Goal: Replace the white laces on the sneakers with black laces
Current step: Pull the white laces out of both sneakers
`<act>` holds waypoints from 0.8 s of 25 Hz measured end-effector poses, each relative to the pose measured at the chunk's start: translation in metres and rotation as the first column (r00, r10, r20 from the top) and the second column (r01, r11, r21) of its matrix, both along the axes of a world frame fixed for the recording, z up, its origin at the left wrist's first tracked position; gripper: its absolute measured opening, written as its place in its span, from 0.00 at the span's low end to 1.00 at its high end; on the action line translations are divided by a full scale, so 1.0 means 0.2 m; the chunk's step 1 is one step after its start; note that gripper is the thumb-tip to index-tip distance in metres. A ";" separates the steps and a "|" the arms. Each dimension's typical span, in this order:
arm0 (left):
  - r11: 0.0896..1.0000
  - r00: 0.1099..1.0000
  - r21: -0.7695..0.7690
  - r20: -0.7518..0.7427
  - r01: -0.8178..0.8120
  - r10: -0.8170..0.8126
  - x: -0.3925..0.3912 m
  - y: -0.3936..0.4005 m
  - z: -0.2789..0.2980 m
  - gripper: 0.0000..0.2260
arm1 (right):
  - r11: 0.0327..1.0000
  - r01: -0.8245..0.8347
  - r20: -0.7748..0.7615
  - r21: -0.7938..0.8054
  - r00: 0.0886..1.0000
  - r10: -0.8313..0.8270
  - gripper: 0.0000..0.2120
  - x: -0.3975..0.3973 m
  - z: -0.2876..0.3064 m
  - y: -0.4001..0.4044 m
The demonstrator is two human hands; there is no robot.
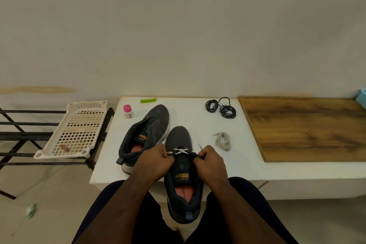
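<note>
Shoes: two (145, 136) (181, 174).
Black laces (221, 107): two bundles.
Hands: two (155, 161) (210, 161), white lace (181, 151) is pinched by both.

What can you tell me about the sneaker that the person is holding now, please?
The near sneaker is dark grey knit with a white sole edge, a reddish insole and an orange tongue label. Its toe rests on the white table, its heel overhangs toward the person. One white lace crossing remains low on it. The left hand and right hand each pinch it beside that crossing.
</note>
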State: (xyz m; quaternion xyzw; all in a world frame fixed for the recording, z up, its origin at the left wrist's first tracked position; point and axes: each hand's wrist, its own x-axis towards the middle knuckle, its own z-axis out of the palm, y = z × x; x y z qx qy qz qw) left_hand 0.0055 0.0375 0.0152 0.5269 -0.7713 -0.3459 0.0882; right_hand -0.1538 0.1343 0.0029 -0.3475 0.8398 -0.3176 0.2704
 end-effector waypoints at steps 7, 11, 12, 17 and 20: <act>0.952 0.967 -0.232 -0.110 0.200 -0.230 -0.09 0.01 -0.09 0.15 | 0.998 -0.052 -0.095 -0.045 0.994 0.048 0.06 0.05 -0.02 -0.02; 0.927 0.974 -0.304 0.004 0.219 -0.228 -0.17 0.03 -0.12 0.12 | 0.997 -0.050 -0.081 -0.056 0.996 0.045 0.06 0.04 -0.04 -0.02; 0.924 0.977 -0.319 0.016 0.209 -0.215 -0.18 0.03 -0.12 0.10 | 0.997 -0.046 -0.081 -0.057 0.996 0.042 0.06 0.04 -0.04 -0.02; 0.922 0.983 -0.343 0.030 0.179 -0.179 -0.20 0.04 -0.13 0.04 | 0.999 -0.022 -0.083 -0.048 0.996 0.018 0.05 0.05 -0.06 -0.03; 0.922 0.981 -0.335 0.059 0.195 -0.187 -0.21 0.02 -0.14 0.04 | 0.999 -0.019 -0.085 -0.047 0.996 0.015 0.05 0.05 -0.06 -0.03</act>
